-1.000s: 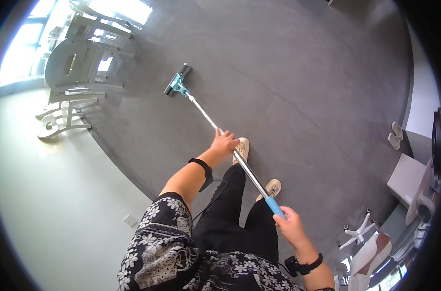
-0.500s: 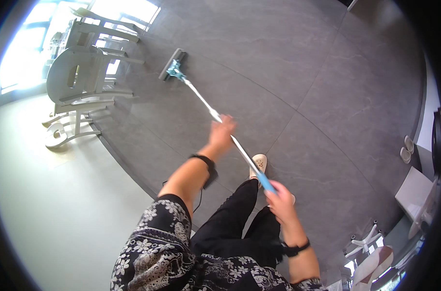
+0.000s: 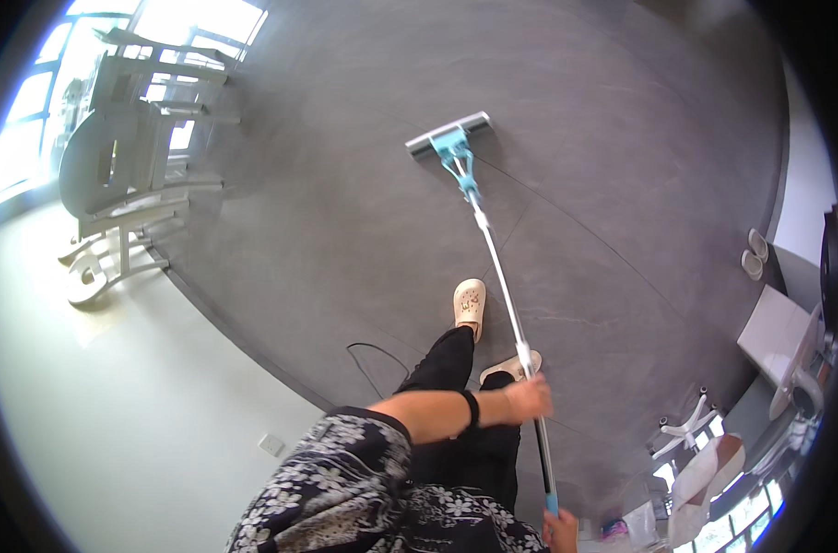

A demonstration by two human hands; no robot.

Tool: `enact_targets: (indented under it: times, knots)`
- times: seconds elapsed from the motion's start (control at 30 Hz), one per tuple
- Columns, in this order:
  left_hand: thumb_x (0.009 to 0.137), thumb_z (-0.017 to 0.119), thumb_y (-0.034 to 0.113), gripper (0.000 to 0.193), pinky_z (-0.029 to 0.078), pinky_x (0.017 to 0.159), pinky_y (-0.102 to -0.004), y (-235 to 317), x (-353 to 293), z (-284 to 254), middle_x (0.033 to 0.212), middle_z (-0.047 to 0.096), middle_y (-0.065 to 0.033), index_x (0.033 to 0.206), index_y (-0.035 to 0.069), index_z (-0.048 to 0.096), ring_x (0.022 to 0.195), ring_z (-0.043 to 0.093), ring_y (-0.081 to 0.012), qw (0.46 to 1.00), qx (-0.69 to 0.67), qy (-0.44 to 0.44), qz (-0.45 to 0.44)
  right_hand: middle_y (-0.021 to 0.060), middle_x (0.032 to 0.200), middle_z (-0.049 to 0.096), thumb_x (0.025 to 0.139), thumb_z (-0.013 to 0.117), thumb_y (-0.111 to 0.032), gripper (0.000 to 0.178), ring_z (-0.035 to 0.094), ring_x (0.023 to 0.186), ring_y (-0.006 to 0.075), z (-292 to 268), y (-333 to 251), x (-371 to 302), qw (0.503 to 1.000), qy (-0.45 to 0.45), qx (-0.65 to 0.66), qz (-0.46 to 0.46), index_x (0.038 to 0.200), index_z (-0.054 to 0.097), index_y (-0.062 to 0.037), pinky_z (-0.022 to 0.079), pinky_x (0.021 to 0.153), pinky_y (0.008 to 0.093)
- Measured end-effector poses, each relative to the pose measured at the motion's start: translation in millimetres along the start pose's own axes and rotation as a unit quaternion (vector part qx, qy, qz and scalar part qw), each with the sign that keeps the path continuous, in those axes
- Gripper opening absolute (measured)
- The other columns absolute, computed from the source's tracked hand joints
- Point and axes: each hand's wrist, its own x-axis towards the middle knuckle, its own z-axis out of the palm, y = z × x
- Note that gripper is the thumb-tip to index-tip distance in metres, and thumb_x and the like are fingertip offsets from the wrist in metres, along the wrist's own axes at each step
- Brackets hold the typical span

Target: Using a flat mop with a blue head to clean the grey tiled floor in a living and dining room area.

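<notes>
A person's left hand point(image 3: 528, 398) has its fingers curled around the silver pole point(image 3: 544, 456), the right hand point(image 3: 561, 531) around the blue grip point(image 3: 553, 504), sensible holds for a seemingly light, stiff sponge mop point(image 3: 500, 278).

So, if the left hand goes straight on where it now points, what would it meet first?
Beyond the pole it holds, the left hand seems unobstructed rightward over the floor; the white boxy furniture may come first, but depth is unclear.
</notes>
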Motion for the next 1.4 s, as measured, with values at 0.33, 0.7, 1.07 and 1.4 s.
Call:
enact_targets:
  times: [0.33,0.7,1.07,1.4]
  knots:
    - [0.067,0.057,0.011,0.013,0.031,0.09,-0.0432,-166.9,-27.0,-91.9,0.086,0.052,-0.0062,0.08,0.013,0.054,0.096,0.046,-0.0238,0.946,0.158,0.051,-0.277,-0.0047,0.051,0.04,0.079,0.057,-0.016,0.016,0.033,0.039,0.0022,109.4,-133.6,72.4,0.963,-0.065,0.083,-0.248,0.085,0.054,-0.0015,0.023,0.034,0.0187]
    - [0.072,0.053,0.016,0.017,0.039,0.079,-0.0446,153.0,85.8,102.1,0.085,0.062,-0.0121,0.084,0.009,0.063,0.088,0.056,-0.0301,0.943,0.071,-0.327,-0.003,-0.0011,0.05,0.04,0.075,0.058,-0.014,0.012,0.037,0.044,0.008,-80.2,157.9,-53.1,0.981,0.098,0.165,-0.02,0.071,0.052,-0.0054,0.03,0.039,0.0233]
    - [0.069,0.054,0.007,0.013,0.05,0.067,-0.0346,71.1,101.0,46.0,0.078,0.061,-0.0102,0.077,0.009,0.064,0.083,0.058,-0.0277,0.934,0.064,-0.336,-0.106,0.0004,0.047,0.043,0.074,0.061,-0.02,0.027,0.04,0.041,0.0072,-25.9,148.0,39.5,0.986,0.077,0.045,-0.141,0.06,0.047,-0.001,0.031,0.039,0.0256]
    - [0.07,0.055,0.017,0.015,0.028,0.094,-0.0466,39.0,107.2,57.1,0.088,0.059,-0.0098,0.081,0.01,0.063,0.096,0.051,-0.0245,0.906,0.252,-0.302,-0.154,0.0105,0.053,0.039,0.079,0.054,-0.02,0.02,0.04,0.049,0.0132,-27.9,87.4,44.4,0.946,0.119,0.019,-0.301,0.077,0.051,0.0002,0.033,0.046,0.0306]
